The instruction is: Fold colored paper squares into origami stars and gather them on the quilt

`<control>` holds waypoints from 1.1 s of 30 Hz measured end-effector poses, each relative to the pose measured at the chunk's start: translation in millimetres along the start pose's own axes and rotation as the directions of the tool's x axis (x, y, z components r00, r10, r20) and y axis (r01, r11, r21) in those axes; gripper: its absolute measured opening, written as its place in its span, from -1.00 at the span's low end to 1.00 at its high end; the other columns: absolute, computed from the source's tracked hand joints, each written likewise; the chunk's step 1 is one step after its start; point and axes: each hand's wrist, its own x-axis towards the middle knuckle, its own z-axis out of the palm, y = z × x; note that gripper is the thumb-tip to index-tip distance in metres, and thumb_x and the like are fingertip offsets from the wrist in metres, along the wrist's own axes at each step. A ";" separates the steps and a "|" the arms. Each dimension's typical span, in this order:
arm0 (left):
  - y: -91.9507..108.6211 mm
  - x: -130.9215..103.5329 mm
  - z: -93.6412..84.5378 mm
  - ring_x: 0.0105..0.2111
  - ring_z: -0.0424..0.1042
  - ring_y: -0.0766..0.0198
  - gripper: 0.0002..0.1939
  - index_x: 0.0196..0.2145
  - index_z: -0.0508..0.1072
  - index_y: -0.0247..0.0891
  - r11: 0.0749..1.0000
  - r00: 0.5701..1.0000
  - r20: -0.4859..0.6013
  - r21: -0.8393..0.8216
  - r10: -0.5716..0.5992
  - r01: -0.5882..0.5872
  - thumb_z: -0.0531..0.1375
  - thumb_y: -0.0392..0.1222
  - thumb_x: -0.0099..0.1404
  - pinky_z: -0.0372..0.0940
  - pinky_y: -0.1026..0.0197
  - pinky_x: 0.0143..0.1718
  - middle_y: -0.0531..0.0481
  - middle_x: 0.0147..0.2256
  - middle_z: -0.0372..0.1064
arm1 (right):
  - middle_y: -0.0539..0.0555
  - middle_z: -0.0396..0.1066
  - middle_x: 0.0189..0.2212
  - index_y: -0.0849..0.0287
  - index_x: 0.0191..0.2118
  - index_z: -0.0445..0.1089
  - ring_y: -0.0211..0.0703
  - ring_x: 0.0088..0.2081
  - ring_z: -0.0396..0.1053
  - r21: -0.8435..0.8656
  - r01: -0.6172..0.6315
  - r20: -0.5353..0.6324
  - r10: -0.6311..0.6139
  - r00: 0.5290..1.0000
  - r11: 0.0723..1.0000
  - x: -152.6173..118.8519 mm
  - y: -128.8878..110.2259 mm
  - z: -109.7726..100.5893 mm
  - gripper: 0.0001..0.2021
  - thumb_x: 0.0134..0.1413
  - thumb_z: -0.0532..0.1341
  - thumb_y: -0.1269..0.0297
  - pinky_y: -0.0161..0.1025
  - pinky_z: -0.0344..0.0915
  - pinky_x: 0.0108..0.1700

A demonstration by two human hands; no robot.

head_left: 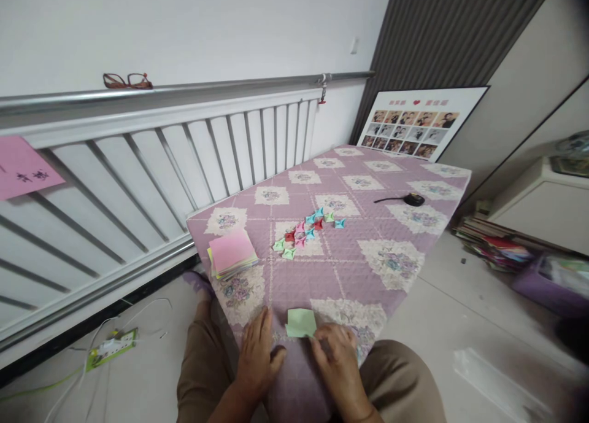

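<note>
A light green sheet of paper (300, 323) lies near the front edge of the cloth-covered table, between my two hands. My left hand (258, 349) rests on the cloth to the left of the sheet, apart from it, fingers stretched forward and thumb out. At the sheet's lower right corner, my right hand (337, 357) has curled fingers, with thumb and forefinger closed on the paper. Farther back sit several small folded paper pieces (300, 241) in blue, green, pink and red. To their left is a stack of coloured paper (232, 251), pink on top.
A black round object with a thin strap (413, 199) lies on the purple patterned tablecloth (343, 275). A white radiator (257, 143) runs along the left side, with glasses (127, 80) on the pipe above. A power strip (111, 348) with cables is on the floor.
</note>
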 end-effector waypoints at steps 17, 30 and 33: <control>6.6 -46.0 -5.3 -0.26 0.30 0.23 -0.64 -0.41 0.46 -0.19 0.935 0.902 -0.294 -0.066 0.315 -0.348 -0.09 -0.40 0.31 0.22 0.13 -0.17 -0.02 -0.33 0.35 | -0.09 0.45 -0.33 -0.01 -0.24 0.35 -0.18 -0.23 0.33 0.004 0.163 0.380 -0.152 0.912 0.987 -51.6 -16.2 4.0 -0.74 -0.05 0.21 0.50 -0.09 -0.11 0.09; -0.6 -50.8 -17.1 -0.28 0.29 0.21 -0.83 -0.42 0.46 -0.17 0.985 0.980 -0.147 -0.088 0.132 -0.146 0.09 -0.28 0.26 0.12 0.10 -0.18 0.01 -0.35 0.36 | -0.05 0.36 -0.41 0.03 -0.44 0.38 -0.15 -0.29 0.28 -0.055 0.004 0.402 0.019 0.916 0.998 -39.7 -19.5 -0.3 -0.90 0.02 0.28 0.36 -0.17 0.08 -0.12; -0.1 -46.6 -19.3 -0.28 0.30 0.20 -0.87 -0.46 0.45 -0.17 0.994 0.995 -0.069 -0.088 0.066 -0.072 0.15 -0.24 0.24 0.10 0.09 -0.18 0.03 -0.35 0.37 | -0.04 0.35 -0.42 0.04 -0.47 0.37 -0.12 -0.28 0.28 -0.106 -0.028 0.384 0.067 0.921 0.994 -37.3 -20.8 0.8 -0.88 0.05 0.27 0.34 -0.14 0.06 -0.11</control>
